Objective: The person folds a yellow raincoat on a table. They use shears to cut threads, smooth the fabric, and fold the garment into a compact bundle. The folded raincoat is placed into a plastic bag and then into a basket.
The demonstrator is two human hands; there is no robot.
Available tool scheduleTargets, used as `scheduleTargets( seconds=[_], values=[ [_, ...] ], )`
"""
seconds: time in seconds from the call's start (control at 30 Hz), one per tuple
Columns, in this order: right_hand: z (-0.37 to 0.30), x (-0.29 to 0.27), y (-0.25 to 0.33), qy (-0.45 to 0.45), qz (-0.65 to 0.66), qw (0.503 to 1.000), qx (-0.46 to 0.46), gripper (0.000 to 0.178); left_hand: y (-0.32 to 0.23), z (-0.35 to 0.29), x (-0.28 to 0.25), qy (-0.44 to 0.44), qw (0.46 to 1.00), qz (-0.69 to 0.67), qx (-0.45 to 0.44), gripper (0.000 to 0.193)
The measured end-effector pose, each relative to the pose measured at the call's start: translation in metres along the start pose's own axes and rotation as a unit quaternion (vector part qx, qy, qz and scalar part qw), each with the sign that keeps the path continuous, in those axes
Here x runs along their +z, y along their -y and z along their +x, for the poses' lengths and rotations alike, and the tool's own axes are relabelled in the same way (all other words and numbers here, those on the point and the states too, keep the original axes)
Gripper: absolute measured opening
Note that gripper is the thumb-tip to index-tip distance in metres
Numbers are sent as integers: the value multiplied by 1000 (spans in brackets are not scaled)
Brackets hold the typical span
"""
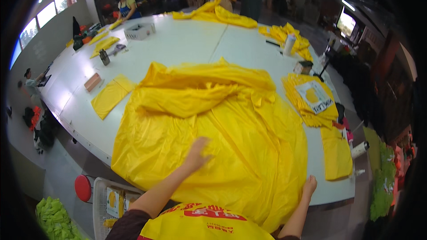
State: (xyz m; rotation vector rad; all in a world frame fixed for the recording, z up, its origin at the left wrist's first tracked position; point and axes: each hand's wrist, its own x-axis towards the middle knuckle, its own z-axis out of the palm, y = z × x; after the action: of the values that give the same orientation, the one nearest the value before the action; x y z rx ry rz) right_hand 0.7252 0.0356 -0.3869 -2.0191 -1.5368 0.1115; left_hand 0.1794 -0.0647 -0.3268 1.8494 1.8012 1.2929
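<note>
A large, thin, shiny yellow sheet [213, 151] lies spread over the near side of the white table, with its far part bunched into loose folds. It hangs over the front edge towards my body. My left hand [195, 155] is over the middle of the sheet, a little blurred, its fingers apart and holding nothing; whether it touches the sheet I cannot tell. At the sheet's near right edge my right hand [310, 186] is closed, its fingers curled on the yellow border.
Folded yellow pieces [336, 153] and a stack with a printed packet [315, 97] lie at right. A brown block [92, 82], a dark bottle [104, 57] and a white box [140, 31] stand left. Two people work across the white table [178, 40]. A basket [100, 200] and red stool [83, 188] are lower left.
</note>
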Motion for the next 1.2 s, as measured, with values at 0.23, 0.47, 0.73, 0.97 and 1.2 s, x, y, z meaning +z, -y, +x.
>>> scheduleTargets(
  seconds=[0.23, 0.47, 0.73, 0.97, 1.2],
  values=[
    [-17, 19, 13, 45, 7, 999, -1, 31, -45, -6, 131, 268, 900, 216, 268, 38],
    [-40, 25, 44, 94, 44, 994, 45, 22, -34, 13, 154, 253, 920, 144, 262, 16],
    [-71, 18, 53, 49, 18, 997, 51, 30, -1, 22, 112, 296, 918, 97, 245, 15],
    [-166, -60, 65, 106, -70, 980, 151, 25, 100, -37, -146, 337, 904, 264, -12, 26],
    [-326, -61, 103, 184, 46, 967, 171, 27, 139, -116, -232, 260, 891, 353, -114, 26]
  ],
)
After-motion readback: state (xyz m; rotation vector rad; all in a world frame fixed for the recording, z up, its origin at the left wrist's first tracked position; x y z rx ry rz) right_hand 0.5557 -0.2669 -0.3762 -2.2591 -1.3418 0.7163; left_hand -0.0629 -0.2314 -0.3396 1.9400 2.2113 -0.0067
